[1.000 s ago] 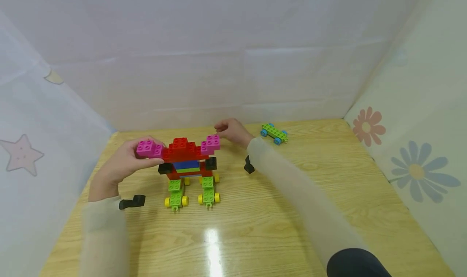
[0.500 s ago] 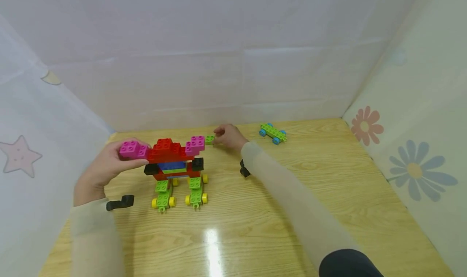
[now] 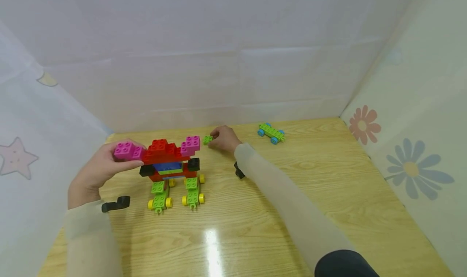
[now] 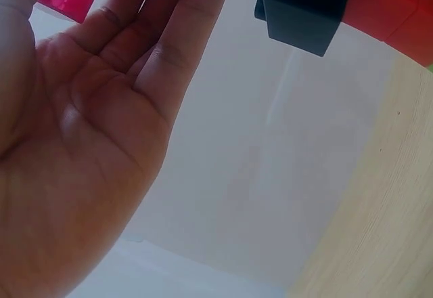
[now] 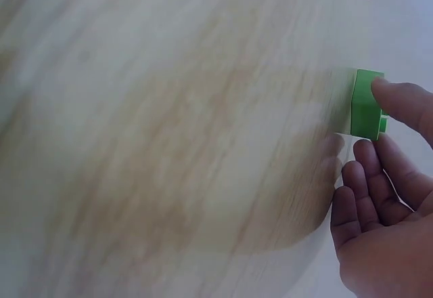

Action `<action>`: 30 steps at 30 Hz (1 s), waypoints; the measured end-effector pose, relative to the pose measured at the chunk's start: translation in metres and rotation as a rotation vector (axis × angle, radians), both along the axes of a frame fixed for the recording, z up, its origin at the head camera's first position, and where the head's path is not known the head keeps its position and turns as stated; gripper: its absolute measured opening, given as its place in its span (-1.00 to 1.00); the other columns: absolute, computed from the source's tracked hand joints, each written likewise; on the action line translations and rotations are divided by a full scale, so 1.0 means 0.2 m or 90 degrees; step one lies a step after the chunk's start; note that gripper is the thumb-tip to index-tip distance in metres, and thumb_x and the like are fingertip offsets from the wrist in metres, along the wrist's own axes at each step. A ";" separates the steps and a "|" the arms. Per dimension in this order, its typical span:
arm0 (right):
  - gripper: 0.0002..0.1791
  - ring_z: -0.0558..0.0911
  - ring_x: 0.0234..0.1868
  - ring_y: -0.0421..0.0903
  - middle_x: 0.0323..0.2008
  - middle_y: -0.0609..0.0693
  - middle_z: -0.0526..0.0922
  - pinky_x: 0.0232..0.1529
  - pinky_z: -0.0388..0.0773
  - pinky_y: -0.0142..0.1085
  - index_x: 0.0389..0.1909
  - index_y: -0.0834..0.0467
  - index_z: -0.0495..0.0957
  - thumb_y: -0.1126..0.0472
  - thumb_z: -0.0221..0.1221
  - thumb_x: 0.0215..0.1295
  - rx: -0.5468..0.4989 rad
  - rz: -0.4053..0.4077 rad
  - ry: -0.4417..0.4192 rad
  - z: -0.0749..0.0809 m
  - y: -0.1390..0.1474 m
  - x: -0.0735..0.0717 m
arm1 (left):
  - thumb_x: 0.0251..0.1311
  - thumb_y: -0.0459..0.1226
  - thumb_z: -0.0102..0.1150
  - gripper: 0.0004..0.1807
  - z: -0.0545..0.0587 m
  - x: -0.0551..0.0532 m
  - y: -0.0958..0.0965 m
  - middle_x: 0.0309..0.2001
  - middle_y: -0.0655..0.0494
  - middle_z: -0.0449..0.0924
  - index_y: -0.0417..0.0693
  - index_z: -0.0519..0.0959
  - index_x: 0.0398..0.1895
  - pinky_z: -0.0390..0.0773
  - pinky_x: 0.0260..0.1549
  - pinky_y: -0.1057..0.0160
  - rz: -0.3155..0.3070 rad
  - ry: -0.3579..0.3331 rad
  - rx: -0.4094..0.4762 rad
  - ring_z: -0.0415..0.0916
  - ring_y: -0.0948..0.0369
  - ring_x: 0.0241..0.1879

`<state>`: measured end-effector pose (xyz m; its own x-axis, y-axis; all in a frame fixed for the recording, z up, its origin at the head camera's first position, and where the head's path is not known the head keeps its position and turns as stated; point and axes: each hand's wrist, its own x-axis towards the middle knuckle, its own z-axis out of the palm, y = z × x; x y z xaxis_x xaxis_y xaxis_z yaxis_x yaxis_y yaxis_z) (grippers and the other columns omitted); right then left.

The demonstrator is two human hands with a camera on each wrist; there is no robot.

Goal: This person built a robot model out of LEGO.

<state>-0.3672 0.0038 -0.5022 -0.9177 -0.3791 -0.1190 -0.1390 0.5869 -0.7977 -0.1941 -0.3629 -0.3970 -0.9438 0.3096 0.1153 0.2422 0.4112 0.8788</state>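
A brick-built figure has a red brick body (image 3: 159, 150), black side bricks, pink bricks at both upper ends and two green wheeled legs with yellow wheels (image 3: 202, 198). My left hand (image 3: 97, 163) holds the figure by the pink bricks (image 3: 125, 150) at its left end; in the left wrist view those bricks show only at the top edge, with a black brick (image 4: 304, 10) to the right. At the back of the table my right hand (image 3: 225, 139) pinches a small green brick (image 5: 367, 105) between thumb and index finger.
A green wheeled base (image 3: 271, 132) with blue wheels stands at the back, right of my right hand. Pale cloth walls surround the wooden table (image 3: 292, 196) at the back and sides.
My left hand has shifted the figure to the left. The small green brick, hidden a second ago, now shows, and my right hand has lowered and closed its fingertips on it.
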 end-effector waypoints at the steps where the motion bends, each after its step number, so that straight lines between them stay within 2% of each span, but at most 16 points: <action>1: -0.45 0.71 0.21 0.04 0.23 0.11 0.76 0.25 0.74 -0.06 0.39 0.19 0.70 0.17 0.53 0.43 0.001 -0.001 -0.001 0.00 0.00 0.00 | 0.39 -0.57 0.37 -0.54 0.00 0.00 0.00 0.04 0.37 0.83 -0.09 0.67 0.29 0.80 -0.09 0.40 0.000 -0.001 0.001 0.77 0.33 -0.07; 8: -0.52 0.74 0.11 -0.01 0.15 0.08 0.80 0.18 0.76 -0.15 0.31 0.19 0.74 0.20 0.53 0.42 0.007 -0.014 0.006 0.00 0.00 0.00 | 0.38 -0.57 0.38 -0.52 -0.01 0.00 -0.02 0.05 0.39 0.82 -0.11 0.67 0.31 0.80 -0.09 0.41 0.005 0.004 -0.001 0.76 0.35 -0.06; 21: -0.52 0.74 0.09 -0.02 0.14 0.08 0.80 0.16 0.76 -0.18 0.31 0.20 0.74 0.19 0.52 0.43 0.004 -0.012 -0.002 0.01 0.02 -0.01 | 0.40 -0.56 0.37 -0.54 -0.01 0.01 -0.03 0.06 0.39 0.81 -0.13 0.66 0.31 0.80 -0.08 0.41 0.003 0.010 -0.010 0.76 0.33 -0.06; 26: -0.51 0.74 0.16 -0.01 0.18 0.07 0.80 0.23 0.75 -0.16 0.32 0.18 0.74 0.15 0.53 0.43 0.010 -0.010 0.004 0.05 0.05 0.01 | 0.42 -0.52 0.40 -0.54 -0.01 0.00 -0.03 0.07 0.41 0.80 -0.10 0.65 0.32 0.80 -0.07 0.41 0.012 0.001 -0.020 0.75 0.32 -0.03; 30: -0.49 0.73 0.22 0.02 0.20 0.07 0.78 0.31 0.73 -0.11 0.33 0.19 0.72 0.14 0.53 0.43 -0.010 -0.006 0.002 0.13 0.10 0.03 | 0.41 -0.53 0.39 -0.55 -0.01 0.00 -0.02 0.07 0.39 0.81 -0.12 0.66 0.32 0.80 -0.07 0.41 0.005 -0.004 -0.011 0.76 0.32 -0.04</action>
